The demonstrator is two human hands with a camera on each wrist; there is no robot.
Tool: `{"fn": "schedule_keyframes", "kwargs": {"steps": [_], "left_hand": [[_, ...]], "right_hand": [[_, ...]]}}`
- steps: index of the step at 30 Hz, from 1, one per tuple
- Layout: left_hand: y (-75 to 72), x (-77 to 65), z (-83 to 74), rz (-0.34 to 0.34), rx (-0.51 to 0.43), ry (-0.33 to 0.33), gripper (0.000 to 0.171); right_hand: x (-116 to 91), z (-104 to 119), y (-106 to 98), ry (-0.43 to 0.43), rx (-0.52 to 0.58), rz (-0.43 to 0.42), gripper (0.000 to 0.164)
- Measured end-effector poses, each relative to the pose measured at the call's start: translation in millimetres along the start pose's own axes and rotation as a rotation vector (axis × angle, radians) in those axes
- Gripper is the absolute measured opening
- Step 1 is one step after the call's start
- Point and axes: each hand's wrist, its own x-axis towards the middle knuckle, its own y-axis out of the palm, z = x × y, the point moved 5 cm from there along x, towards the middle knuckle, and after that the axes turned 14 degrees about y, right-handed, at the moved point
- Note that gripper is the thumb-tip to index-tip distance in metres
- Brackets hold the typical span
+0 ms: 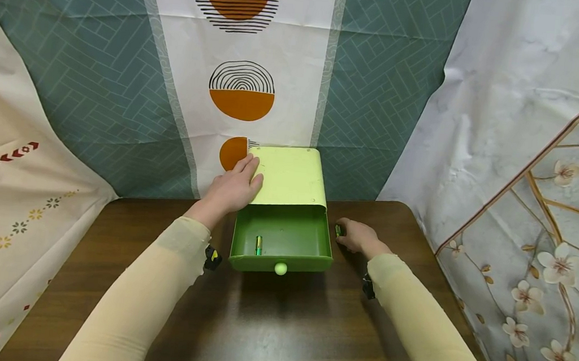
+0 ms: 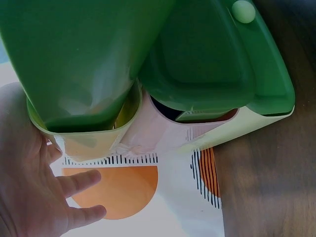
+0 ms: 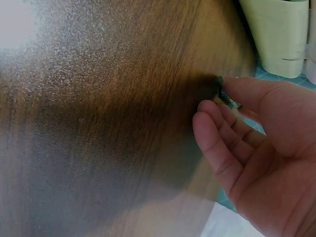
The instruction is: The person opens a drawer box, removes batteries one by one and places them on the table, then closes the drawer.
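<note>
A small drawer unit with a pale yellow-green top (image 1: 288, 177) stands at the back of the table. Its green drawer (image 1: 295, 232) is pulled out, and one battery (image 1: 259, 245) stands or lies near its front left; which one I cannot tell. My left hand (image 1: 232, 190) rests against the unit's upper left edge. In the left wrist view, fingers of the left hand (image 2: 29, 182) are extended beside the unit. Right of the drawer, my right hand (image 1: 358, 237) pinches a small green-and-gold battery (image 1: 338, 230) between thumb and fingers, close to the tabletop.
The brown wooden table (image 1: 278, 327) reaches toward me. A patterned cloth (image 1: 388, 97) hangs directly behind the unit, with a floral cloth (image 1: 533, 267) along the right. A round knob (image 1: 280, 269) sticks out from the drawer's front. More drawers (image 2: 192, 74) show in the left wrist view.
</note>
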Motion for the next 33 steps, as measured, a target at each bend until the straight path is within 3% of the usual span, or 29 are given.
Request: {"fn": "schedule_keyframes", "kwargs": {"steps": [7, 12, 19, 28, 33], "left_hand": [[-0.5, -0.2, -1.0, -0.001, -0.004, 0.0, 0.071], [-0.8, -0.3, -1.6, -0.008, -0.001, 0.001, 0.07], [-1.3, -0.4, -1.9, -0.008, 0.0, 0.002, 0.07], [-1.4, -0.5, -2.1, -0.008, 0.001, 0.003, 0.07], [-1.5, -0.6, -1.9, -0.009, 0.001, 0.006, 0.07]], "right_hand": [[63, -37, 35, -0.037, -0.029, -0.007, 0.068], [79, -49, 46, -0.021, -0.018, -0.004, 0.071], [55, -37, 33, -0.047, -0.013, -0.034, 0.067], [52, -40, 33, -0.062, -0.018, -0.117, 0.067], [18, -28, 16, -0.121, 0.017, -0.115, 0.064]]}}
